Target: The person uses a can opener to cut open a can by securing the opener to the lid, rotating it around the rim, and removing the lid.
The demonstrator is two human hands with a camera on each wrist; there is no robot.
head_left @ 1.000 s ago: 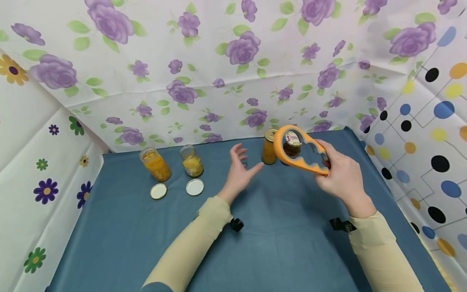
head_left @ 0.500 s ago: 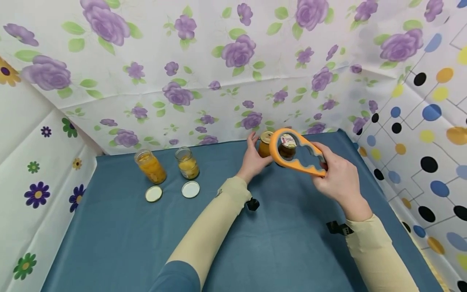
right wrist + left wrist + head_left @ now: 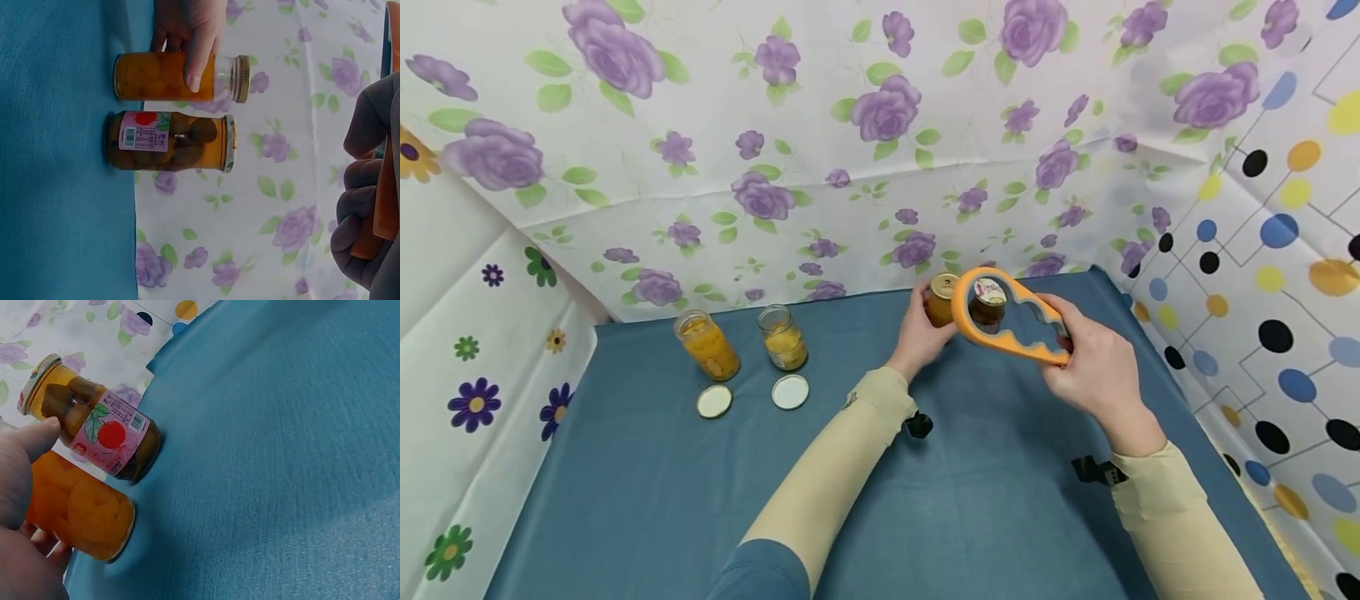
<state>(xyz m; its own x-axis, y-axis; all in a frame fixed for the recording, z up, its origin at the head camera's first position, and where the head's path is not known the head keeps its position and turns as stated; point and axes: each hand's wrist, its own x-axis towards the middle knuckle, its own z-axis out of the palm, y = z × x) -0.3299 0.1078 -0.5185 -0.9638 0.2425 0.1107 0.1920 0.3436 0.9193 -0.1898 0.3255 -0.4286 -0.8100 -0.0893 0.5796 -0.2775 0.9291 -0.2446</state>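
Observation:
My left hand (image 3: pixel 921 333) holds a jar of orange fruit (image 3: pixel 938 308) with a gold lid, at the table's back edge. Its thumb lies across one side of the glass, and the fingers reach behind, seen in the left wrist view. The jar stands upright on the cloth. Close beside it, to the right, stands a jar of dark fruit (image 3: pixel 187 147) with a pink label and patterned lid. My right hand (image 3: pixel 1097 362) grips one end of an orange jar opener (image 3: pixel 1018 347) with grey toothed inner edges. The opener is raised in front of the jars, partly covering them in the head view.
Two lidless jars of yellow-orange fruit, one taller (image 3: pixel 709 346) and one shorter (image 3: pixel 784 340), stand at the back left. Their lids (image 3: pixel 713 402) lie on the blue tablecloth (image 3: pixel 625 483) in front. A flowered curtain (image 3: pixel 820 167) rises directly behind the table.
My left hand has moved right and taken hold of the jar of orange fruit. The right hand keeps the jar opener in nearly the same place. The head view has shifted slightly.

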